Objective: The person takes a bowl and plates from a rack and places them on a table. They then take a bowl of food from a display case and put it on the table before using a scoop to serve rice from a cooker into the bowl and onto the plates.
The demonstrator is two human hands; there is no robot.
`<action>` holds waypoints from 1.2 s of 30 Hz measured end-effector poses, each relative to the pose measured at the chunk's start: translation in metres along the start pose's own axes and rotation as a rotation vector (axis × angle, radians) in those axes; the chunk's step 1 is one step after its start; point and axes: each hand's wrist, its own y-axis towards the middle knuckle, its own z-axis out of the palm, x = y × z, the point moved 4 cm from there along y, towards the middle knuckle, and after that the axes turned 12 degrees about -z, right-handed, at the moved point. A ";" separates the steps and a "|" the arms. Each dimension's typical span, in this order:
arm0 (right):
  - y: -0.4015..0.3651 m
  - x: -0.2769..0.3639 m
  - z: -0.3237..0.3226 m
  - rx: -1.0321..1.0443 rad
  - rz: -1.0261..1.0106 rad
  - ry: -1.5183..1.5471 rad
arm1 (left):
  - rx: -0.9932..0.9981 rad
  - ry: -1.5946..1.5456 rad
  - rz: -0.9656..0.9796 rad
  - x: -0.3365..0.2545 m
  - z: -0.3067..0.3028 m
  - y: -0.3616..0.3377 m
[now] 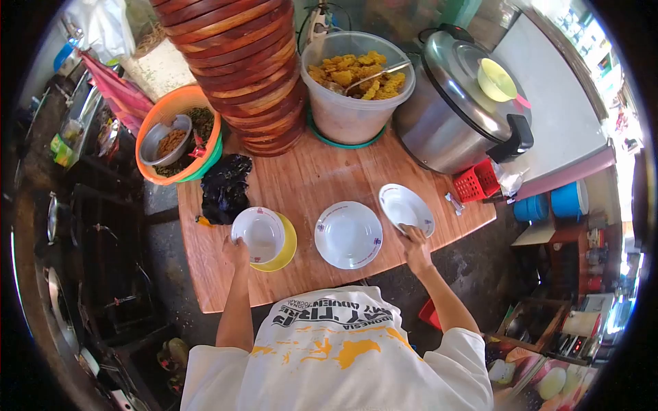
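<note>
My left hand (237, 252) grips the left rim of a white bowl (259, 234), which overlaps a yellow plate (288, 248) on the wooden table. At the right, my right hand (415, 248) is closed on the near edge of a white plate (404, 205) that looks tilted. Between the two hands a second white plate (348, 234) lies on the wood, untouched. The fingertips beneath the rims are hidden. A black plastic bag (226, 188) sits just beyond the white bowl.
Along the back of the wooden table (329, 171) stand stacked brown baskets (240, 75), a tub of yellow food (353, 113) and a steel cooker (445, 103). An orange basket (212, 147) is at the left, a red basket (476, 181) at the right.
</note>
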 end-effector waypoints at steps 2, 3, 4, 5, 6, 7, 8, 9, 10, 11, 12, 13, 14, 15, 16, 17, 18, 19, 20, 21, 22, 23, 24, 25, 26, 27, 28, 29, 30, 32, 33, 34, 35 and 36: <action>-0.006 -0.020 0.009 0.023 -0.021 -0.064 | -0.007 -0.032 -0.012 0.000 -0.003 -0.002; -0.009 -0.028 0.014 0.022 -0.032 -0.057 | -0.009 -0.038 -0.020 -0.002 -0.004 -0.003; -0.011 -0.033 0.018 0.022 -0.046 -0.049 | -0.014 -0.044 -0.030 -0.003 -0.005 -0.005; -0.014 -0.037 0.022 0.022 -0.060 -0.039 | -0.014 -0.040 -0.046 -0.004 -0.007 -0.007; -0.016 -0.041 0.026 0.025 -0.078 -0.064 | -0.014 -0.037 -0.061 -0.005 -0.008 -0.008; -0.019 -0.044 0.030 0.026 -0.078 -0.065 | -0.014 -0.033 -0.077 -0.004 -0.009 -0.009; -0.021 -0.046 0.036 0.027 -0.077 -0.066 | -0.028 -0.045 -0.082 -0.004 -0.011 -0.010; -0.023 -0.048 0.042 0.028 -0.075 -0.067 | -0.042 -0.057 -0.086 -0.004 -0.012 -0.011; -0.028 -0.052 0.050 0.031 -0.039 -0.022 | -0.054 -0.069 -0.089 -0.003 -0.013 -0.011; -0.032 -0.057 0.059 0.033 -0.001 0.020 | -0.041 -0.062 -0.097 0.000 -0.013 -0.010; -0.037 -0.063 0.067 0.035 0.038 0.061 | -0.027 -0.056 -0.104 0.002 -0.012 -0.009; -0.036 -0.059 0.066 0.056 0.006 0.043 | -0.011 -0.050 -0.110 0.004 -0.011 -0.008; -0.033 -0.051 0.059 0.076 -0.026 0.026 | -0.010 -0.055 -0.123 0.005 -0.011 -0.009; -0.029 -0.042 0.051 0.095 -0.058 0.011 | -0.010 -0.058 -0.135 0.007 -0.011 -0.010; -0.018 -0.026 0.034 0.073 -0.046 0.054 | -0.011 -0.062 -0.146 0.007 -0.012 -0.009; -0.004 -0.006 0.014 0.050 -0.035 0.095 | 0.009 -0.081 -0.161 0.007 -0.013 -0.007; 0.010 0.007 0.007 0.031 -0.028 0.131 | 0.029 -0.105 -0.180 0.006 -0.013 -0.007; 0.020 0.019 0.014 -0.011 0.007 0.265 | 0.053 -0.123 -0.200 0.008 -0.014 -0.010; 0.033 0.034 0.024 -0.055 0.048 0.399 | 0.053 -0.142 -0.202 0.010 -0.014 -0.012; 0.056 0.056 0.034 -0.016 0.034 0.432 | 0.050 -0.165 -0.200 0.011 -0.013 -0.012; 0.081 0.077 0.044 0.021 0.018 0.463 | 0.045 -0.190 -0.196 0.010 -0.012 -0.011; 0.097 0.087 0.083 -0.023 -0.061 0.509 | 0.053 -0.218 -0.187 0.008 -0.011 -0.011; 0.116 0.101 0.112 0.018 0.021 0.569 | 0.061 -0.242 -0.177 0.007 -0.012 -0.011; 0.140 0.117 0.131 0.044 0.032 0.615 | 0.068 -0.263 -0.165 0.008 -0.013 -0.011; 0.159 0.132 0.144 0.101 0.067 0.467 | 0.020 -0.222 -0.134 0.011 -0.012 -0.009; 0.171 0.140 0.161 0.219 0.078 0.429 | -0.024 -0.177 -0.103 0.018 -0.007 -0.007; 0.179 0.143 0.183 0.337 0.091 0.388 | -0.065 -0.133 -0.071 0.025 -0.005 -0.006; 0.185 0.144 0.199 0.454 0.103 0.342 | -0.002 -0.170 -0.109 0.032 -0.004 -0.003; 0.187 0.143 0.207 0.427 0.104 0.322 | 0.063 -0.212 -0.147 0.038 -0.001 0.000; 0.185 0.141 0.214 0.383 0.106 0.279 | 0.125 -0.277 -0.185 0.043 0.001 -0.002; 0.184 0.140 0.218 0.358 0.157 0.321 | 0.121 -0.296 -0.181 0.046 0.000 -0.003; 0.184 0.139 0.220 0.333 0.208 0.365 | 0.117 -0.315 -0.177 0.044 -0.004 -0.006; 0.183 0.138 0.223 0.308 0.260 0.409 | 0.143 -0.360 -0.203 0.043 -0.007 -0.010; 0.183 0.139 0.226 0.294 0.259 0.434 | 0.167 -0.405 -0.227 0.042 -0.011 -0.013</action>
